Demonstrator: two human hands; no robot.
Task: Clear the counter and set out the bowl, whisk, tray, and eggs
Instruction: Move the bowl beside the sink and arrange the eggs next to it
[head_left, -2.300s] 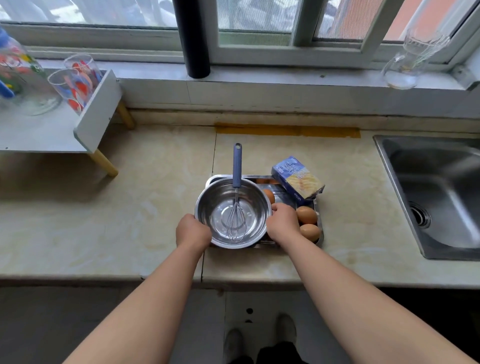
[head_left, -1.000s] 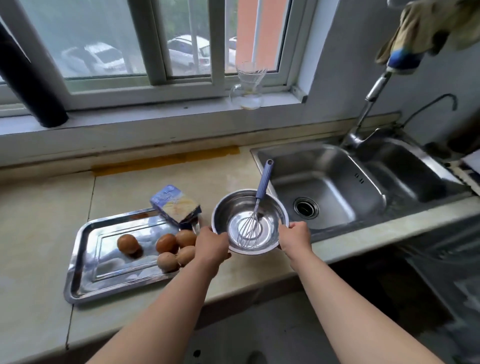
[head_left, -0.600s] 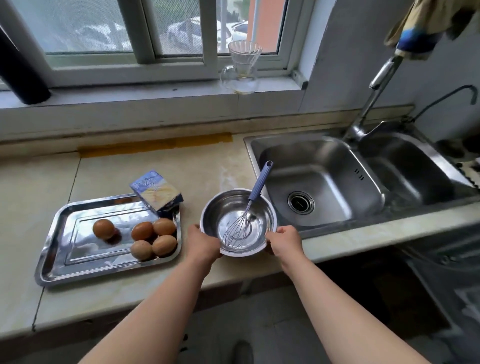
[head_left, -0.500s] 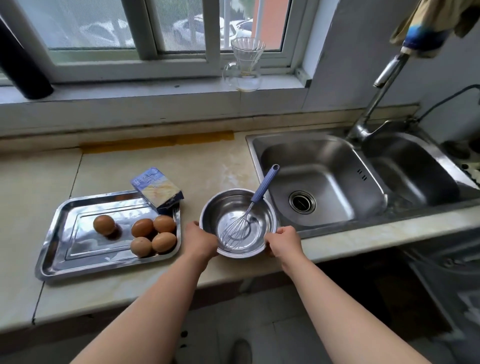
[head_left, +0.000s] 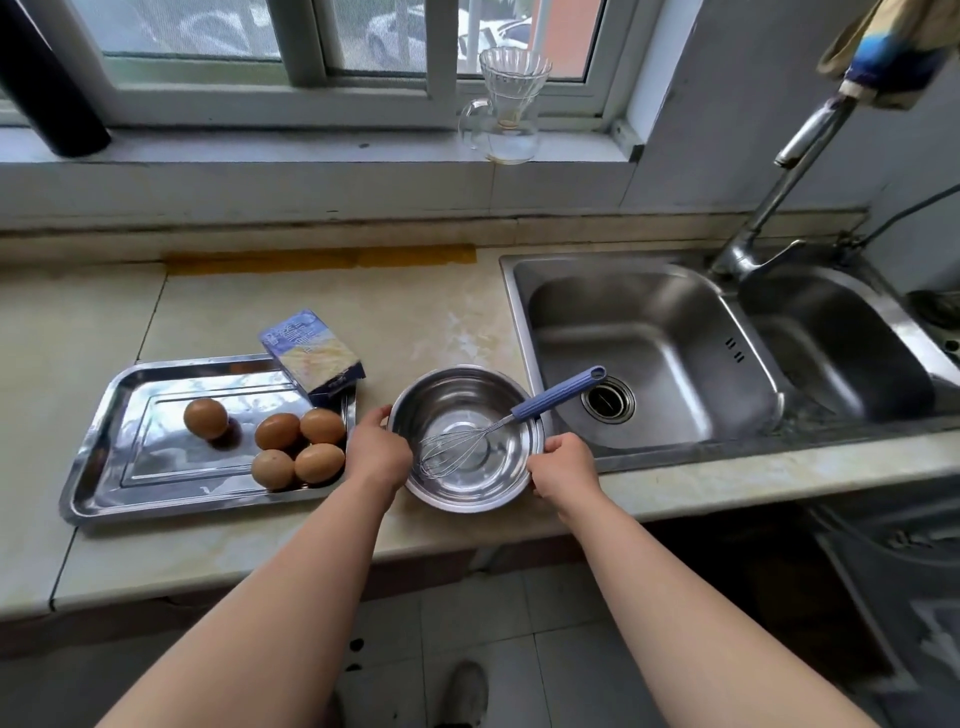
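Bowl (head_left: 467, 441) gripped at its rim by left hand (head_left: 378, 453) and right hand (head_left: 563, 465); whisk (head_left: 498, 426) inside, tray (head_left: 104, 467) beside.

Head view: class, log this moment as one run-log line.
left hand: on bowl rim | right hand: on rim | whisk: in bowl | eggs: on tray

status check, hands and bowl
Left hand and right hand grip bowl rim. Whisk inside. Five eggs on tray. Nothing blocking.
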